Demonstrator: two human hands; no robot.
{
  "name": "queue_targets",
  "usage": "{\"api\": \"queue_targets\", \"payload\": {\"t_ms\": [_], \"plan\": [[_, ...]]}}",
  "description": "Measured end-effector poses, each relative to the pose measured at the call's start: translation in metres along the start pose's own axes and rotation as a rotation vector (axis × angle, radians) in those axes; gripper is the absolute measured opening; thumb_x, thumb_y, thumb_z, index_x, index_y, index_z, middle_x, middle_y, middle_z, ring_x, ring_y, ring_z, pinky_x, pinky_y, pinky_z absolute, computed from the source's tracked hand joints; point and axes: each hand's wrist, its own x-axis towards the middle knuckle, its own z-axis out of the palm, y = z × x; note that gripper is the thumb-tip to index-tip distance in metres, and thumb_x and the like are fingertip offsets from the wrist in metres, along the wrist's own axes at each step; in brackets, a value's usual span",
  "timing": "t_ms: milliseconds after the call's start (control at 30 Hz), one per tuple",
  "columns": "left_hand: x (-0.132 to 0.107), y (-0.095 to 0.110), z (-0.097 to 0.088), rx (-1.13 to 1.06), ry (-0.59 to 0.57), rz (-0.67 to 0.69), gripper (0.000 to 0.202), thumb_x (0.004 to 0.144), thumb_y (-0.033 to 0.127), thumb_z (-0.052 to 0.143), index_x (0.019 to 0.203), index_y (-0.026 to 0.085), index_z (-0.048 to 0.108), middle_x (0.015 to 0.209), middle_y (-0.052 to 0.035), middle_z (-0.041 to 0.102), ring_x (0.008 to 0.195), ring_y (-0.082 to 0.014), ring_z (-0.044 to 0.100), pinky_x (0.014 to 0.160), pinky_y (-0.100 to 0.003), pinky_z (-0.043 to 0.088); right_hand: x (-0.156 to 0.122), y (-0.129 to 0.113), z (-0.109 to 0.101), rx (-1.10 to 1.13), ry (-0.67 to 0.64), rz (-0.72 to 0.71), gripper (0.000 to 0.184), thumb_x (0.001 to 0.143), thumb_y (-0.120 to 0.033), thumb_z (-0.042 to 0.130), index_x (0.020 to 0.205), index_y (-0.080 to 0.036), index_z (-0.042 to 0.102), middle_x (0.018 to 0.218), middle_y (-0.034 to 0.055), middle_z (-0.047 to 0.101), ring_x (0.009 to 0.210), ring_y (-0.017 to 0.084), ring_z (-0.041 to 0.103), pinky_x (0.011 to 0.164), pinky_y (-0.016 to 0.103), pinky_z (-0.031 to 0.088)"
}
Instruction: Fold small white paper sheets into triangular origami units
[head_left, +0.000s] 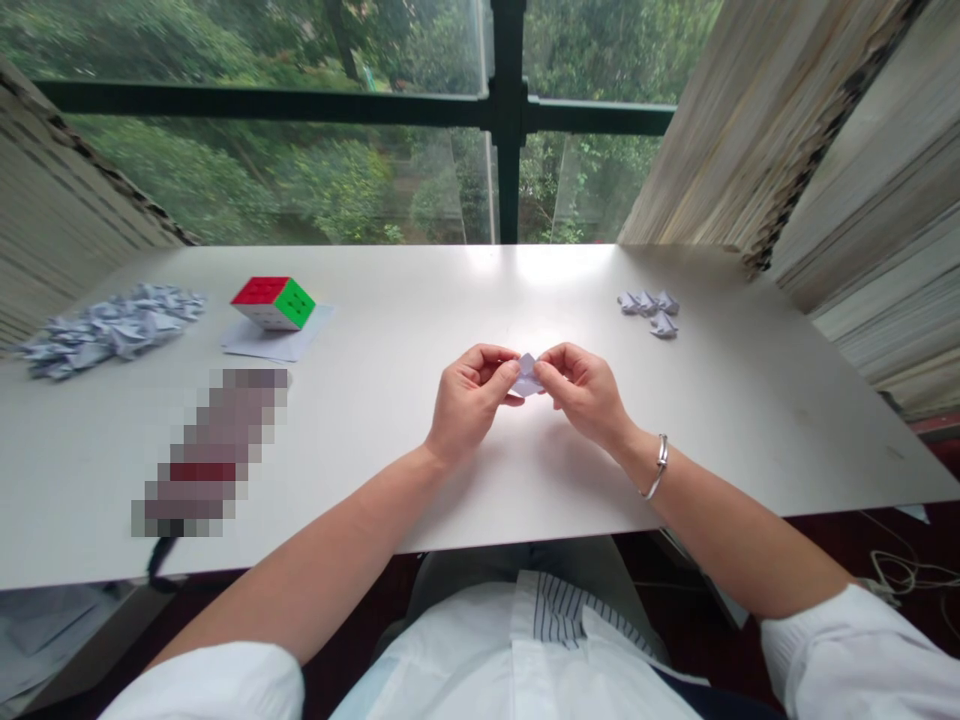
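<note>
A small folded piece of white paper [528,374] is held up over the middle of the table, pinched from both sides. My left hand [474,392] grips its left edge between thumb and fingers. On the right edge, my right hand [581,388] does the same, with a silver bangle on that wrist. Beyond the right hand, several small folded paper pieces [649,305] stand grouped on the table. A larger heap of folded paper pieces [112,330] lies at the far left.
A puzzle cube [279,303] rests on a stack of white paper sheets [307,338] left of centre. Nearer me lies a blurred-out long object [217,450] with a dark strap over the edge. The white table [360,400] reaches a window [315,180] flanked by curtains [750,130].
</note>
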Motion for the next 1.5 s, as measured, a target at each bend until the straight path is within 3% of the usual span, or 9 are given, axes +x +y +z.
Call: {"api": "queue_targets", "payload": {"t_ms": [400,667,933,1100,1333,1500], "plan": [[-0.001,-0.003,0.001,0.009,-0.023,0.033,0.029,0.078,0.042,0.075,0.084,0.018,0.058,0.073,-0.0001,0.07,0.067,-0.0163,0.071,0.056,-0.025,0.059,-0.001,0.002,0.003,-0.003,0.015,-0.05,0.022,0.087,-0.039,0.062,0.079,-0.018,0.06,0.07,-0.0002,0.06,0.059,0.01,0.054,0.05,0.022,0.045],[0.001,-0.002,-0.001,0.014,-0.044,0.004,0.031,0.078,0.042,0.074,0.087,0.017,0.058,0.072,-0.0006,0.07,0.064,-0.016,0.07,0.056,-0.027,0.059,-0.001,0.003,0.004,0.089,-0.003,0.009,0.028,0.085,-0.044,0.065,0.079,-0.018,0.061,0.067,-0.0015,0.059,0.056,0.01,0.054,0.044,0.021,0.047],[0.005,0.003,-0.008,0.002,-0.202,-0.101,0.034,0.066,0.032,0.085,0.089,0.014,0.068,0.08,-0.0031,0.072,0.072,-0.0155,0.069,0.065,-0.028,0.058,0.003,-0.001,-0.001,0.186,-0.025,0.063,0.029,0.082,-0.044,0.068,0.078,-0.017,0.061,0.066,-0.0004,0.062,0.057,0.011,0.059,0.045,0.02,0.049],[0.004,0.001,-0.006,0.004,-0.158,-0.126,0.026,0.07,0.034,0.082,0.076,0.015,0.065,0.074,-0.0034,0.072,0.067,-0.0146,0.067,0.062,-0.027,0.055,0.002,-0.002,0.0,0.238,-0.069,0.098,0.03,0.082,-0.045,0.068,0.079,-0.016,0.061,0.068,0.001,0.065,0.06,0.012,0.063,0.044,0.02,0.05],[0.008,0.0,-0.009,-0.036,-0.139,-0.185,0.023,0.072,0.033,0.08,0.082,0.015,0.07,0.076,-0.0025,0.07,0.071,-0.0146,0.067,0.067,-0.027,0.055,0.003,-0.002,0.0,0.29,-0.123,0.14,0.035,0.075,-0.048,0.077,0.083,-0.016,0.064,0.07,0.0014,0.066,0.062,0.012,0.063,0.041,0.018,0.05],[0.008,0.003,-0.01,-0.075,-0.137,-0.222,0.025,0.072,0.033,0.08,0.08,0.014,0.066,0.076,-0.0029,0.07,0.072,-0.0148,0.068,0.066,-0.026,0.055,0.003,0.0,0.0,0.284,-0.081,0.111,0.034,0.077,-0.049,0.074,0.087,-0.017,0.066,0.072,0.0021,0.068,0.064,0.014,0.065,0.044,0.021,0.053]]}}
